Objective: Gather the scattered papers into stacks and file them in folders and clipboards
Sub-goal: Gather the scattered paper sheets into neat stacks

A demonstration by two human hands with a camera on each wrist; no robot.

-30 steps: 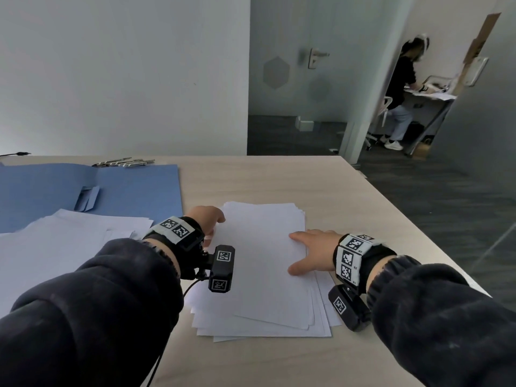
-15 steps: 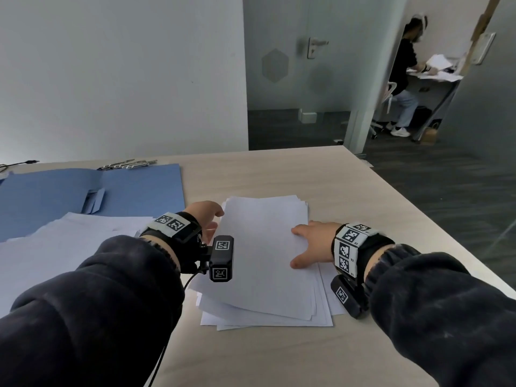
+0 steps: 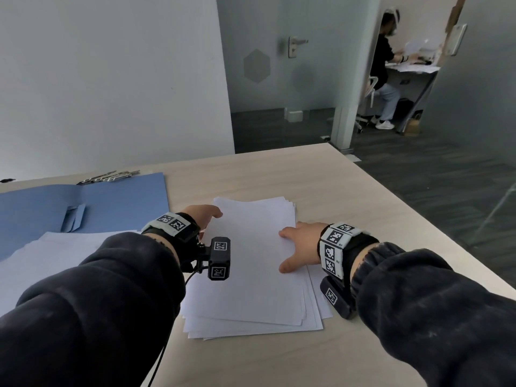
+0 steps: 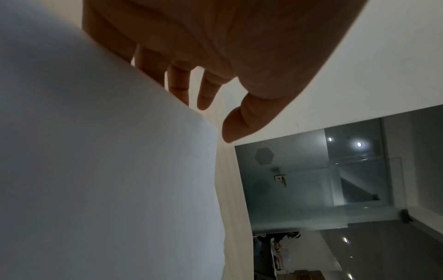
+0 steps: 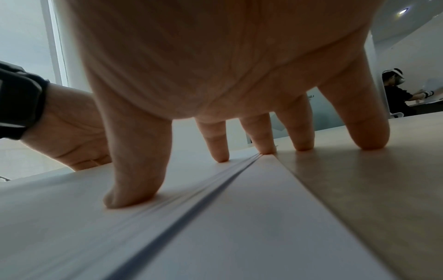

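A loose stack of white papers lies on the light wooden table, its sheets fanned out at the near and right edges. My left hand stands against the stack's left edge; in the left wrist view its fingers run straight down behind the paper. My right hand rests on the right edge. In the right wrist view its thumb presses on the top sheet, and the spread fingers touch the stack's edge and the table.
An open blue folder lies at the back left, with metal clips behind it. A second pile of white sheets overlaps its near edge. The table's right edge drops to dark carpet. A person sits at a far desk.
Both hands stay at the stack's sides, and the sheets sit slightly closer together. The head view has shifted a little; the hands hold nothing new.
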